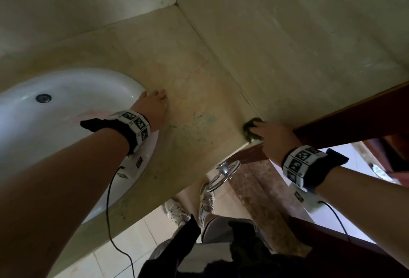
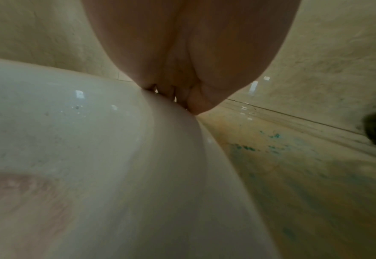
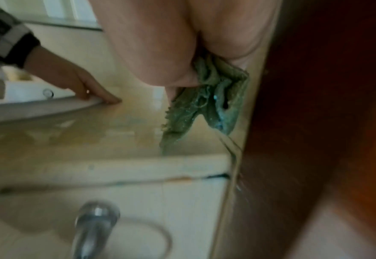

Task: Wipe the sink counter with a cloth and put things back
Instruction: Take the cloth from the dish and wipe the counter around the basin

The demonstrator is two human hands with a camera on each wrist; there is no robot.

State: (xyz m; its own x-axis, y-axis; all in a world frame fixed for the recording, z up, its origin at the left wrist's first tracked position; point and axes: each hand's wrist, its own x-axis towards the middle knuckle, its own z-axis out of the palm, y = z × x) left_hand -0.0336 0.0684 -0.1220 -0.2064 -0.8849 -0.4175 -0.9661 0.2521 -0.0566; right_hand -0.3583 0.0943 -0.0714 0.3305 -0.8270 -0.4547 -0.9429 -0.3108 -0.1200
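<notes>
A beige stone counter (image 1: 194,92) surrounds a white sink (image 1: 66,100). The left hand (image 1: 152,109) rests flat, fingers straight, on the sink's rim. The right hand (image 1: 274,140) grips a green cloth (image 3: 207,105) at the counter's near right corner; it looks soft, limp, probably damp, best held bunched.

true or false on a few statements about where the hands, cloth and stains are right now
1. The right hand grips a green cloth. True.
2. The cloth lies in the sink. False: it is at the counter's front right corner, by the wall.
3. The left hand rests at the sink rim. True.
4. The left hand holds a sponge. False: it holds nothing.
5. Blue-green stains mark the counter between the hands. True.
</notes>
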